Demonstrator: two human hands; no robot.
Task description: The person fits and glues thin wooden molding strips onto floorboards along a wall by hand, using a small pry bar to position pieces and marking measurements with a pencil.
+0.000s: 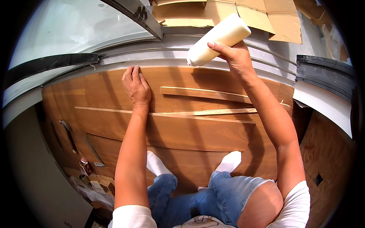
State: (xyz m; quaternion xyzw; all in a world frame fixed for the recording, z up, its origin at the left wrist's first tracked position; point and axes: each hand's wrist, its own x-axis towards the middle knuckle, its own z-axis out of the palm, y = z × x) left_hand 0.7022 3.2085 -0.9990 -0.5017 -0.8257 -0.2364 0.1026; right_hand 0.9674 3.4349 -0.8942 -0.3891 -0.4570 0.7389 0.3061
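My right hand point(237, 57) is wrapped round a cream-white squeeze bottle point(220, 38), held tilted above the door track with its nozzle end pointing down and left. Fingers stretched forward, my left hand point(137, 86) rests on the wooden floorboards point(102, 81) at their far edge beside the track and holds nothing. Between my hands and my feet lie a loose wide plank point(197, 131) and two narrow wood strips, an upper strip point(201, 92) and a lower strip point(213, 112). My right forearm hides part of these strips.
A grey metal sliding-door track point(171, 47) runs along the far floor edge, with a glass panel point(83, 26) at left. Flattened cardboard point(285, 21) lies beyond. On the left are a hammer point(68, 135), a carpenter's square point(94, 150) and a small red box point(85, 166).
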